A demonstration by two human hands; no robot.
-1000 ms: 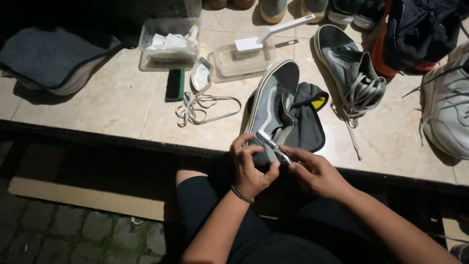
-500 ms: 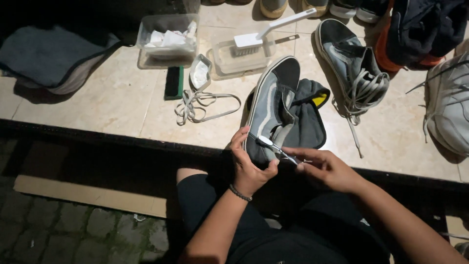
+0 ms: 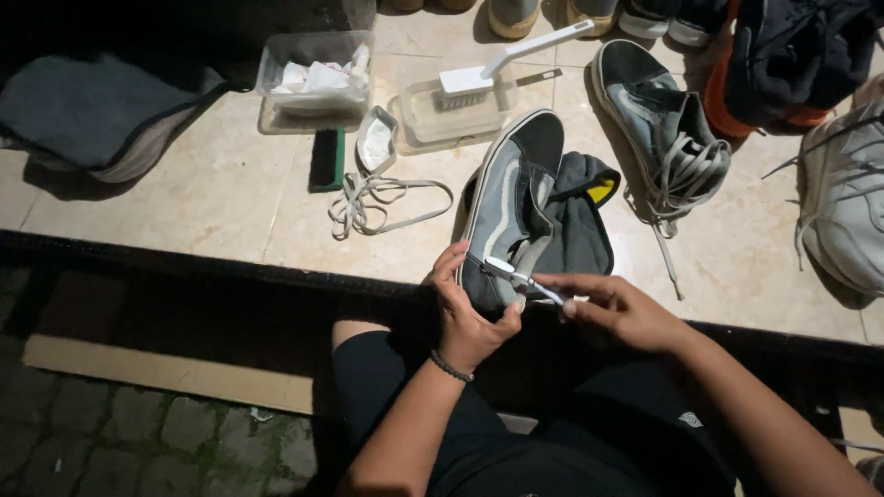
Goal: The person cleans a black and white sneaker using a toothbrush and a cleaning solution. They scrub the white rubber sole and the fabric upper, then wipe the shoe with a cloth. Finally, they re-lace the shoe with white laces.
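**Gripping a grey shoe at the tile edge, both hands closed**

Lying toe-away on the pale tiled floor (image 3: 212, 193), the grey low-top shoe (image 3: 508, 198) has its heel end at the tile's near edge, right above the person's lap. The left hand (image 3: 468, 308) wraps the heel end, fingers curled around its left side and thumb pressing up against the underside, so it is firmly closed on the shoe. The right hand (image 3: 615, 311) sits just beside it, fingers pinched shut around a thin white stick-like tool (image 3: 525, 276) whose far end touches the shoe near the heel; what kind of tool it is cannot be told. A beaded bracelet (image 3: 450, 366) circles the left wrist.

Touching the shoe's right side is a dark folded cloth (image 3: 578, 216) with a yellow patch. A loose white lace (image 3: 382, 198) lies coiled to the shoe's left, near a dark green block (image 3: 326, 158) and a small white tub (image 3: 376, 143). Behind the shoe stands a clear plastic container (image 3: 419, 115) with a white-handled brush (image 3: 502, 64) resting across it; a second clear container (image 3: 313, 78) holds white rags. To the right lies a matching grey shoe (image 3: 658, 129), laces still in, and a white sneaker (image 3: 843, 207) at the picture's edge. A grey mat (image 3: 92, 110) lies far left.
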